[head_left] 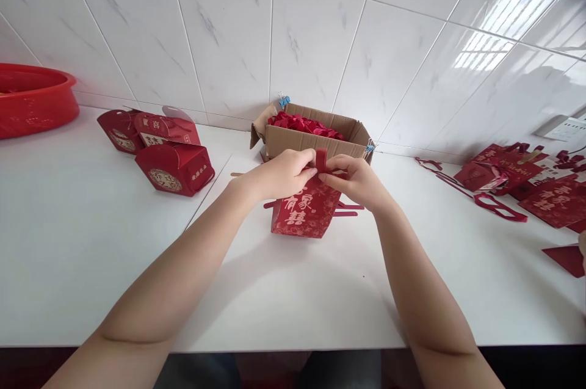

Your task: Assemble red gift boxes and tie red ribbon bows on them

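Here, a small red paper gift box printed with gold characters (306, 212) is stood on the white tabletop (91, 242), just in front of an open brown cardboard carton (311, 140). Its upper part is hidden behind the two hands, so how its top flaps lie cannot be made out. A narrow red paper handle strip (321, 160) is pinched from both sides above the box: the left hand (279, 174) is closed on it with thumb and fingertips, and the right hand (358, 180) is closed on it likewise, fingers narrow and curled. Thin red strips (345, 210) lie flat beside the box, partly covered by it.

The carton's contents are seen only as a heap of red paper pieces (304, 124); blue clips (284, 100) are fixed at its corners. Large gold Chinese characters are printed on the box front, among them the double-happiness sign; the smaller pattern is too fine to read. Finished red boxes (162, 148) with gold round emblems are grouped at the left, their small writing illegible. A red plastic basin (34, 99) is cut off by the left edge. Flat red box blanks and handles (517, 184) are spread at the right, partly cropped.
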The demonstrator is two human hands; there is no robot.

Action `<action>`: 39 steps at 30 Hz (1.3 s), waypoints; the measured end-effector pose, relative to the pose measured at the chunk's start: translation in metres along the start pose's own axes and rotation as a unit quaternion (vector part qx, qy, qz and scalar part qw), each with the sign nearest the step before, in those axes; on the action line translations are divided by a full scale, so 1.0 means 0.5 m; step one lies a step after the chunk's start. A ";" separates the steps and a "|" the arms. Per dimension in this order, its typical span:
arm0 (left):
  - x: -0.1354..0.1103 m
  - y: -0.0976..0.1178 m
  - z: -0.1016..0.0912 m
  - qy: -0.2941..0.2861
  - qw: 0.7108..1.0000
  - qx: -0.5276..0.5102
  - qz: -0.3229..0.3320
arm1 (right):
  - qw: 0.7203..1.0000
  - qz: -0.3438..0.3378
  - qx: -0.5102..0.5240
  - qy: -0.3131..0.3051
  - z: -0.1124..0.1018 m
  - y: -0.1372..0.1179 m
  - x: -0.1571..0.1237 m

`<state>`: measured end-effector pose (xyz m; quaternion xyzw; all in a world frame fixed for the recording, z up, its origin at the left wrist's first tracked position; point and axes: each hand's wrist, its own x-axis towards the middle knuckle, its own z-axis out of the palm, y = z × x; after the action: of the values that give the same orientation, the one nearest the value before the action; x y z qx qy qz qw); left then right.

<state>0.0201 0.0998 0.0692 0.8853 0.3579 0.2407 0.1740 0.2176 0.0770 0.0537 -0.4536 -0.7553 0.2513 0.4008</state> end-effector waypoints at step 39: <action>-0.018 -0.014 -0.049 0.147 0.982 -0.117 0.012 | 0.937 0.113 -0.254 0.211 -0.106 -0.027 -0.028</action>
<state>-0.0029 0.1013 0.0832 0.8177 0.3384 0.4109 0.2191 0.2590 0.0594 0.0878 -0.6650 -0.6361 -0.0067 0.3912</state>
